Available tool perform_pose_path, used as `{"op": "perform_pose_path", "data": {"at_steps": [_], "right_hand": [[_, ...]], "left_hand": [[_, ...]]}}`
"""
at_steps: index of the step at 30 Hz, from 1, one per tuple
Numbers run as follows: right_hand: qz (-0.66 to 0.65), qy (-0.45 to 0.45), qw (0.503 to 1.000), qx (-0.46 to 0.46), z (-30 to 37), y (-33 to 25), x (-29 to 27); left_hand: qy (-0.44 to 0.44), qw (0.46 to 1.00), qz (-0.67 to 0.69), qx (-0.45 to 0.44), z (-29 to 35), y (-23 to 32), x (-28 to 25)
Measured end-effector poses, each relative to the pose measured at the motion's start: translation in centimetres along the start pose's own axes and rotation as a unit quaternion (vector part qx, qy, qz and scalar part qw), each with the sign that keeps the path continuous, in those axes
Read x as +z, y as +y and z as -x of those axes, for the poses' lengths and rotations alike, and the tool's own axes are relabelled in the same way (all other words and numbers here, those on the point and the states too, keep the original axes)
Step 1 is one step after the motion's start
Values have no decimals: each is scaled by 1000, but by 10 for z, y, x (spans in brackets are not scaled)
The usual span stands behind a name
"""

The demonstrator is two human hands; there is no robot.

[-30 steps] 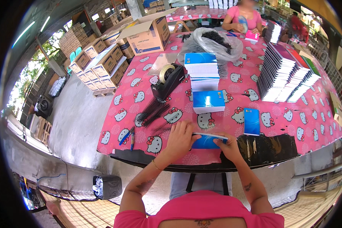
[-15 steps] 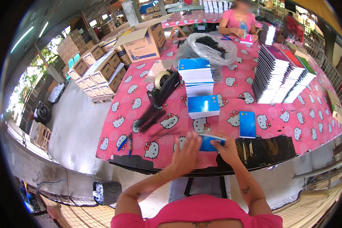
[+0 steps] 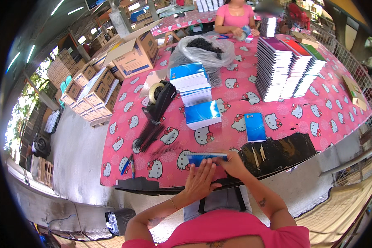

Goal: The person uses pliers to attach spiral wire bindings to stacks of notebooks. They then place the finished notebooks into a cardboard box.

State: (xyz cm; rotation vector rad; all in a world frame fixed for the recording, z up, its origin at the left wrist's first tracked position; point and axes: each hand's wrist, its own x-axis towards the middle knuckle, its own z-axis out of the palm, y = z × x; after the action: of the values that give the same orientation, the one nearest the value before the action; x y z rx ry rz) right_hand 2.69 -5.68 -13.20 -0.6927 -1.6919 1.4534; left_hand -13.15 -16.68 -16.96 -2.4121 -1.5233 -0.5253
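A small blue notebook lies close to the table's front edge, a wire coil along its far side. My left hand rests on its cover, fingers stretched out flat. My right hand grips the notebook's right end, the thumb on its near side. To the right lies another blue notebook, flat and apart from my hands. Beyond my hands is a short pile of blue notebooks, with a taller pile just behind it. Loose black binding coils are to the left.
A black tape dispenser and pens sit at left. Farther off are a clear bag of black coils, tall stacks of spiral notebooks and an open carton. A co-worker handles something across the table.
My left hand has come down onto the notebook's cover, fingers flat. The notebook now lies lengthwise with its coil showing at the far side. The whole view has shifted somewhat.
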Motion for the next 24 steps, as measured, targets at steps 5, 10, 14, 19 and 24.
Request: {"op": "perform_pose_path", "data": {"at_steps": [5, 10, 14, 19, 24], "right_hand": [[-28, -36, 992, 120, 3, 26, 5], [4, -39, 999, 27, 4, 22, 3], [49, -35, 997, 42, 5, 20, 1], [65, -58, 996, 23, 0, 25, -6], [52, -25, 996, -75, 1, 30, 0]], "left_hand": [[-28, 992, -80, -98, -52, -24, -25], [-55, 995, -36, -80, -49, -11, -32], [-34, 998, -16, -58, -18, 2, -13], [-44, 994, -63, -76, -49, -10, -33], [-21, 997, 14, -72, -25, 4, -19]]}}
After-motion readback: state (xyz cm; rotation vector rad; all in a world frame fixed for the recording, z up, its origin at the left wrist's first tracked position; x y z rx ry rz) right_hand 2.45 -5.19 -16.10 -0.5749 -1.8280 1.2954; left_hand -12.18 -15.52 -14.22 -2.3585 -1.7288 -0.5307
